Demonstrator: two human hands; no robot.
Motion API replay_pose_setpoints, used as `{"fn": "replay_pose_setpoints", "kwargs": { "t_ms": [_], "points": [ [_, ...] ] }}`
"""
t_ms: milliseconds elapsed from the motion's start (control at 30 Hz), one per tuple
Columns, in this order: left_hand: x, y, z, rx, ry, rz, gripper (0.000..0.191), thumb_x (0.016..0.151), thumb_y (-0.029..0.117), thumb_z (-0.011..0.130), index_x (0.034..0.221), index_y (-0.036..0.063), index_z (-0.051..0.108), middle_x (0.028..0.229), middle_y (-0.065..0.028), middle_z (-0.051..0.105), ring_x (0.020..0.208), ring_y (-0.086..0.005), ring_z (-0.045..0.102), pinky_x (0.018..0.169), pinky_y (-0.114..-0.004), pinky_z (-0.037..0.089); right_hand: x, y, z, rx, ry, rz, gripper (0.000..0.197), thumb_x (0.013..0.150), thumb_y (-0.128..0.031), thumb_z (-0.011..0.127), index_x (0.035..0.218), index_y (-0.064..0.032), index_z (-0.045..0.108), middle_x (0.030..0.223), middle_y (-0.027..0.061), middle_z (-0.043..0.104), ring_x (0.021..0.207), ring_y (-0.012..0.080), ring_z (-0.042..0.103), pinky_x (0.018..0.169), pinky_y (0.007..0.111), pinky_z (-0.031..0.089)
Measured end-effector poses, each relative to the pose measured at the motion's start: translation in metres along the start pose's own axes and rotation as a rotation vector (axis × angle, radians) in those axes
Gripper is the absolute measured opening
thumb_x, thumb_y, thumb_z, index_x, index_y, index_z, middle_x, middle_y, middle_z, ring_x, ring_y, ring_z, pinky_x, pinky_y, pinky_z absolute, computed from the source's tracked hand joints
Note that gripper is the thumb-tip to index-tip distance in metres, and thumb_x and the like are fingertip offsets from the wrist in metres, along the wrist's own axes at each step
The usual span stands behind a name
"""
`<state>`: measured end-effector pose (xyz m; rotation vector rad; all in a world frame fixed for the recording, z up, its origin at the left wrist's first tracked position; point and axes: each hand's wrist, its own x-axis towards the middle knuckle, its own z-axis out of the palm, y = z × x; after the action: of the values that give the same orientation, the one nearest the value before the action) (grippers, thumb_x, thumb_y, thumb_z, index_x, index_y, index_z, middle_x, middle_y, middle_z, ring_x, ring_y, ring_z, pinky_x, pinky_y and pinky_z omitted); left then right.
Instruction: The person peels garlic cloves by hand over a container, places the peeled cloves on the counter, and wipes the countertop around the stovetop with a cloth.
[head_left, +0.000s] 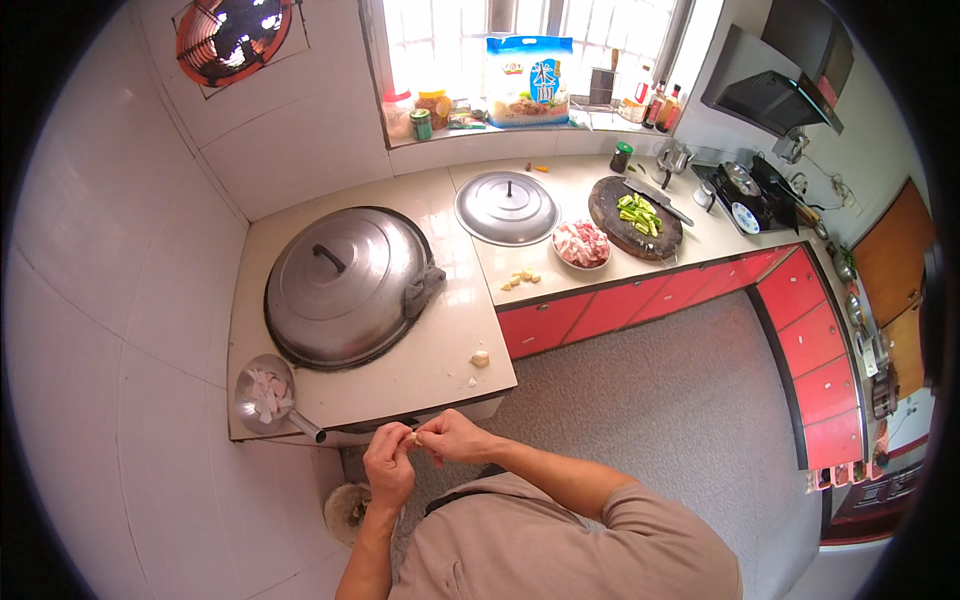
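Note:
My left hand (390, 461) and my right hand (455, 438) meet just off the counter's front edge, fingertips pinching a small pale garlic clove (413, 437) between them. Beyond them on the counter lie part of a garlic bulb (480, 359) and some bits of papery skin (472, 382). Several pale cloves (520, 279) rest farther off, near a bowl of sliced raw meat (582, 244). Cut green peppers (639, 215) are on a round wooden chopping board (609, 212), with a cleaver (660, 201) across its far right side.
A large domed metal lid (349, 289) with a grey cloth (424, 291) covers the built-in wok. At the counter's left corner sits a metal ladle (247, 409) holding pale pieces. A bucket (341, 514) stands below on the floor. Another lid (508, 208) lies by the board.

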<state>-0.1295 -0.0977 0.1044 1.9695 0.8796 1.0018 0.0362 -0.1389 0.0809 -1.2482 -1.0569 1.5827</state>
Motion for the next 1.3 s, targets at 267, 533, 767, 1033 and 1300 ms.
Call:
{"fn": "replay_pose_setpoints", "kwargs": {
  "t_ms": [267,533,767,1033,1300],
  "points": [
    [0.003,0.009,0.007,0.000,0.118,0.000,0.010,0.088,-0.010,0.059,0.095,-0.0047,0.065,0.095,-0.0111,0.067,0.085,-0.0201,0.064,0.076,-0.029,0.053,-0.005,-0.021,0.008,0.106,0.113,0.060,0.033,0.097,-0.024,0.056,0.080,0.0001,0.070,0.062,-0.0008,0.055,0.056,0.0079,0.055,0.051,0.027,0.047],
    [-0.011,-0.017,0.027,-0.384,0.186,-0.349,0.009,0.096,-0.002,0.061,0.101,-0.0057,0.067,0.097,-0.0059,0.067,0.089,-0.0122,0.061,0.077,-0.025,0.051,0.000,0.009,0.004,0.397,0.118,0.035,0.033,0.096,-0.023,0.060,0.069,-0.0040,0.065,0.062,-0.0012,0.055,0.053,0.0086,0.052,0.051,0.027,0.047],
    [-0.010,-0.025,0.019,-0.163,0.063,-0.229,0.018,0.097,0.008,0.067,0.108,-0.0060,0.070,0.093,-0.0029,0.069,0.079,-0.0110,0.061,0.075,-0.024,0.050,0.000,0.010,0.002,-0.061,0.307,-0.119,0.031,0.093,-0.021,0.061,0.073,0.0015,0.068,0.057,0.0031,0.058,0.051,0.0101,0.053,0.049,0.031,0.045],
    [-0.001,-0.020,0.016,-0.453,-0.167,-0.612,0.022,0.100,0.015,0.064,0.107,-0.0050,0.070,0.087,0.0000,0.065,0.077,-0.0082,0.057,0.065,-0.021,0.044,-0.010,0.013,0.002,-0.323,0.405,-0.367,0.027,0.089,-0.023,0.062,0.083,0.0022,0.071,0.060,0.0114,0.062,0.052,0.0126,0.052,0.051,0.035,0.045],
    [-0.004,-0.039,0.014,-1.010,0.053,-0.814,0.023,0.107,0.022,0.047,0.098,0.0042,0.060,0.083,0.0000,0.052,0.075,-0.0110,0.047,0.069,-0.027,0.042,-0.013,0.011,-0.008,0.125,0.430,-0.053,0.035,0.095,-0.022,0.061,0.064,-0.0056,0.064,0.057,-0.0050,0.055,0.053,0.0034,0.051,0.049,0.024,0.042]
  ]
}}
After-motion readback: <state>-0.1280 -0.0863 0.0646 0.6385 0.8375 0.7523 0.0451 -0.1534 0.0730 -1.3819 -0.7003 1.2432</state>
